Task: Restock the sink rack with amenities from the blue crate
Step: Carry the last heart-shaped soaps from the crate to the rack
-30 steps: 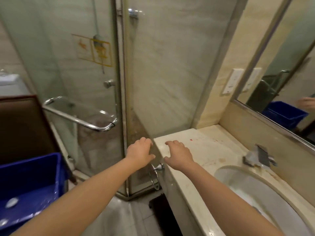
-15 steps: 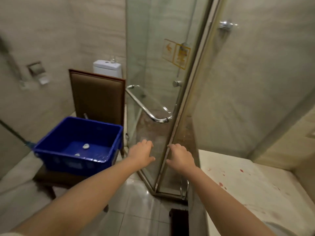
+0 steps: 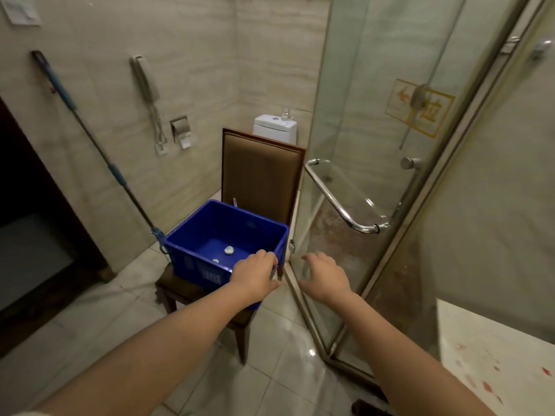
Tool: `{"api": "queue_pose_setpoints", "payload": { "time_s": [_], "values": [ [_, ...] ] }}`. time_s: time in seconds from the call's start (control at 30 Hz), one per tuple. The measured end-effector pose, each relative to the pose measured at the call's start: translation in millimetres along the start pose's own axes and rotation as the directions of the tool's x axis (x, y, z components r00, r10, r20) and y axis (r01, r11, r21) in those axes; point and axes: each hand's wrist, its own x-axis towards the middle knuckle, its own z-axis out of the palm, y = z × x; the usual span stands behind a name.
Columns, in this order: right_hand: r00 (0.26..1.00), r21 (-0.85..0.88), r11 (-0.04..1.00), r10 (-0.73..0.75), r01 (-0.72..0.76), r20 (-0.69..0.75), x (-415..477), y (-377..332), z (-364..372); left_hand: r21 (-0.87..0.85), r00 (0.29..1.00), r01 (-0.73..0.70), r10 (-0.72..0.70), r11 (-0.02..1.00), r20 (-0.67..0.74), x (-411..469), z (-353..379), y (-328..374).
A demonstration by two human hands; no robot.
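Head view, listed near to far.

1. Desk (image 3: pixel 495 349): pale stone corner at lower right with reddish marks. The sink rack is not in view.
2. Right hand (image 3: pixel 326 276): empty, fingers spread and relaxed, raised in front of the lower frame of the shower door (image 3: pixel 360 121).
3. Left hand (image 3: pixel 255 274): empty, fingers loosely bent, over the near right rim of the blue crate (image 3: pixel 228 226). Whether it touches the rim cannot be told.
4. Blue crate: rigid plastic, open top, standing on the seat of a brown chair (image 3: pixel 261 175). It is nearly bare inside, so probably light to shift.
5. Amenities: one small white piece (image 3: pixel 228 250) on the crate floor and a second white piece (image 3: pixel 215 261) just nearer the front wall. They are too small to identify.
   - Handling, judged: very light and easy to lose between fingers, and slippery if wrapped.
   - Hold, judged: reach down past the rim and pinch each one by its sides with thumb and fingertips.
6. Mop (image 3: pixel 90 136): leaning on the tiled wall to the left of the crate.
7. Toilet cistern (image 3: pixel 274 127): behind the chair back, with a drinking glass (image 3: pixel 285 115) on top.
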Motion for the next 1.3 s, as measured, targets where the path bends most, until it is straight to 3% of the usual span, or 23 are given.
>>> {"api": "queue_pose_setpoints", "payload": {
  "time_s": [0.77, 1.03, 1.3],
  "values": [
    [0.996, -0.018, 0.998, -0.050, 0.052, 0.079, 189.5, -190.9, 80.6, 0.032, 0.993, 0.111, -0.112, 0.993, 0.041, 89.1, -49.1, -268.6],
    [0.989, -0.034, 0.996, -0.076, 0.081, 0.126, 248.8, -214.9, 90.4, -0.002, 0.990, 0.125, -0.124, 0.992, 0.069, 132.4, -50.3, -309.2],
    [0.961, -0.009, 0.999, -0.049, 0.054, 0.272, 333.1, -210.1, 126.1, -0.021, 0.955, 0.204, -0.194, 0.979, 0.222, 201.6, -23.8, -360.4]
  ]
}}
